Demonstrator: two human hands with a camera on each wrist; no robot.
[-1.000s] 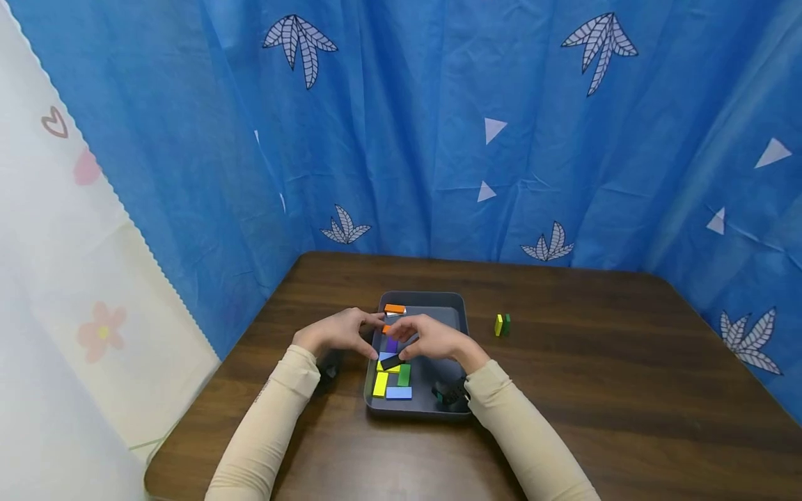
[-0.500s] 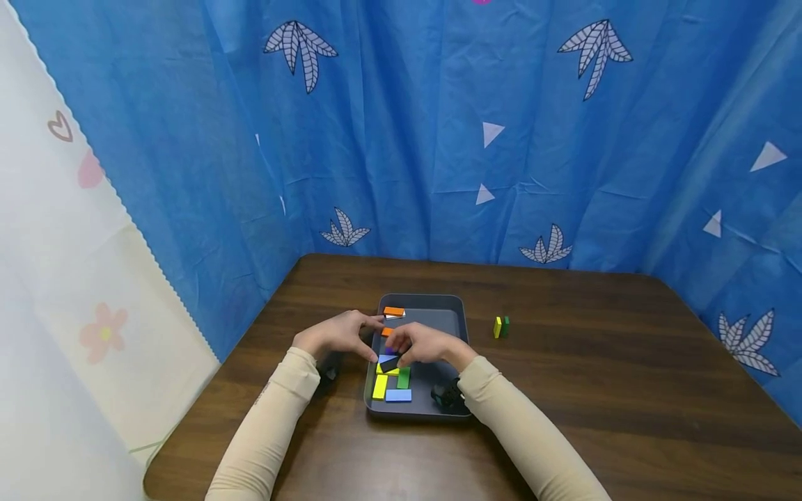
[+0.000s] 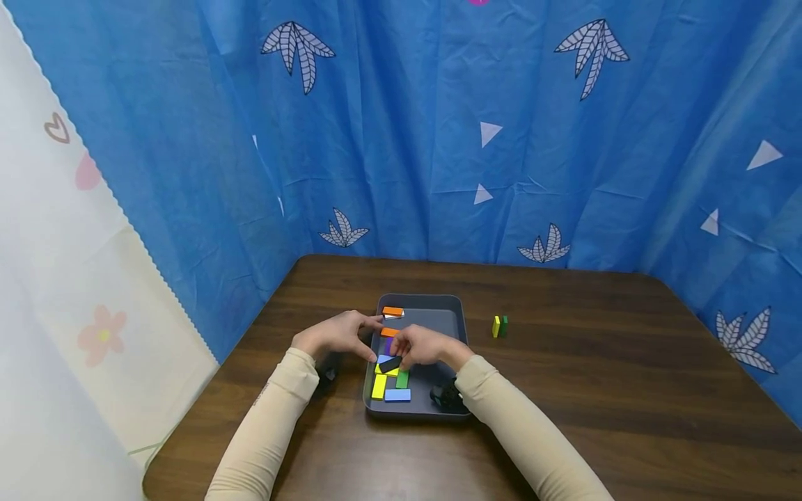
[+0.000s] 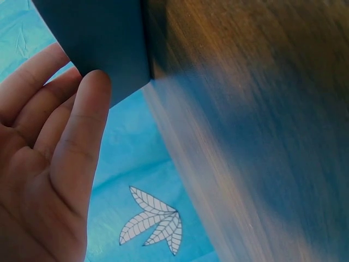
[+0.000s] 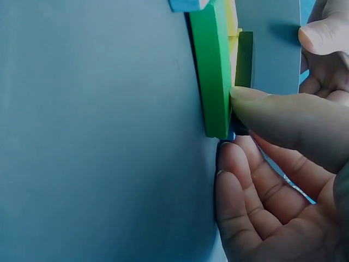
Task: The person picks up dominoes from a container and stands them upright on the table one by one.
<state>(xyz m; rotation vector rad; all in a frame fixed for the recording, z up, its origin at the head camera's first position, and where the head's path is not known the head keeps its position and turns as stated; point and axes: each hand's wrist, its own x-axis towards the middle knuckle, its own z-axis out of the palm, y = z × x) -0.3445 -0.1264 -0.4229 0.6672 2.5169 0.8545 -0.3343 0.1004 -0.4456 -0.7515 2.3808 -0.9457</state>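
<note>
Head camera up, and I see a rectangular dark grey tray (image 3: 438, 319) on the table (image 3: 595, 390), its colored blocks gathered along the left side. Far end first: an orange block (image 3: 392, 311) sits over a white block (image 3: 397, 316). Coming nearer, a second orange block (image 3: 392, 332), then a purple block (image 3: 387, 346), partly behind fingers. Next come a light blue block (image 3: 383, 359) and a yellow block (image 3: 390, 372), with the black block (image 3: 390, 364) slanting across both; whether it rests on them, I can't tell. Closer still, a lengthwise yellow block (image 3: 379, 387), a green block (image 3: 403, 379) and a crosswise light blue block (image 3: 397, 396).

Right hand (image 3: 429, 346), over the tray: thumb and fingertips pinch one end of that black block, and the right wrist view gives me the thumb close beside the green one. Left hand (image 3: 338, 332), at the tray's left wall: thumb and fingers are spread apart along the rim; how firmly they touch, I can't say.

Out on the dark wood grain, right of the tray, a yellow block (image 3: 496, 326) and a dark green block (image 3: 504, 326) stand upright, side by side. Behind the table hangs a blue curtain (image 3: 401, 139) printed with leaves and triangles; on the left, a whitish curtain (image 3: 63, 278) carries pale flowers. Cream sleeves (image 3: 263, 417) cover both forearms.
</note>
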